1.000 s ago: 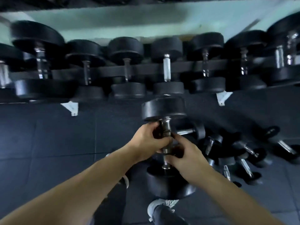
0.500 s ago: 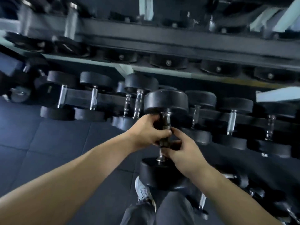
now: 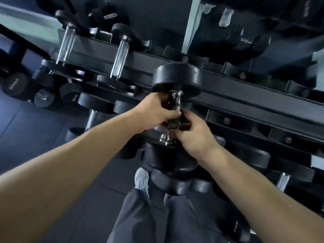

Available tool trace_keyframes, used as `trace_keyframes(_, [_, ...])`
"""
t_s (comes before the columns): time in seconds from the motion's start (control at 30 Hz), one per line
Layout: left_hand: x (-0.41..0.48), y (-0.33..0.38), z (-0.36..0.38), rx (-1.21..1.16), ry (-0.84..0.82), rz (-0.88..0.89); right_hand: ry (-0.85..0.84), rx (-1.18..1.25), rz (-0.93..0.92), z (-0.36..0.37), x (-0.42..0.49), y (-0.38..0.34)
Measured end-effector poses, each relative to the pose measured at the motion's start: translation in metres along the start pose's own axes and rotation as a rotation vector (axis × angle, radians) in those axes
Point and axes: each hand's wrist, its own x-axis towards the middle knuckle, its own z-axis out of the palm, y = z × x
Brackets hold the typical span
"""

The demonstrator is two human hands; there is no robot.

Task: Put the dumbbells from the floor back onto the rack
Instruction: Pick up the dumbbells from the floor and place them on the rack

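Both hands on the dumbbell (image 3: 176, 79) handle, left hand (image 3: 154, 114) & right hand (image 3: 191, 132) fingers wrapped tight, held in front of the rack (image 3: 245, 95) w/ far head at the rail.

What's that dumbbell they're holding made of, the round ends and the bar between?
The heads look rubber-coated: matte black with a dull sheen. The handle looks like chromed or polished steel: bright, mirror-like glints. Neither is certain by look alone.

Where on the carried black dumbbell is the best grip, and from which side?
The chrome handle of the dumbbell, from either side, as the left hand and right hand wrap it now. It points away from the person, and the round heads look too wide for fingers to close around.
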Motion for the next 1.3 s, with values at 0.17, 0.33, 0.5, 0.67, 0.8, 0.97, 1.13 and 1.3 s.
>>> trace_keyframes(0.17, [0.069,0.021,-0.043,-0.068,-0.075,0.008,0.026,-0.003,0.036,-0.001,0.072,-0.032])
trace_keyframes(0.33, [0.126,0.027,-0.064,-0.047,-0.149,0.042,0.106,-0.010,0.088,0.002,0.121,-0.044])
trace_keyframes(0.5, [0.146,0.018,-0.072,0.031,-0.210,0.127,0.173,0.043,0.141,0.012,0.129,-0.042])
trace_keyframes(0.67, [0.164,0.016,-0.071,0.101,-0.225,0.204,0.238,0.023,0.132,0.013,0.135,-0.044])
trace_keyframes(0.8, [0.179,0.020,-0.070,0.071,-0.238,0.183,0.248,0.034,0.180,0.008,0.149,-0.045])
trace_keyframes(0.97, [0.184,0.008,-0.065,0.118,-0.230,0.201,0.255,0.021,0.212,0.011,0.152,-0.033])
trace_keyframes(1.13, [0.181,0.006,-0.056,0.083,-0.219,0.171,0.273,0.056,0.254,0.007,0.150,-0.024])
trace_keyframes(1.3, [0.180,0.006,-0.051,0.092,-0.208,0.180,0.272,0.031,0.245,0.002,0.147,-0.016])
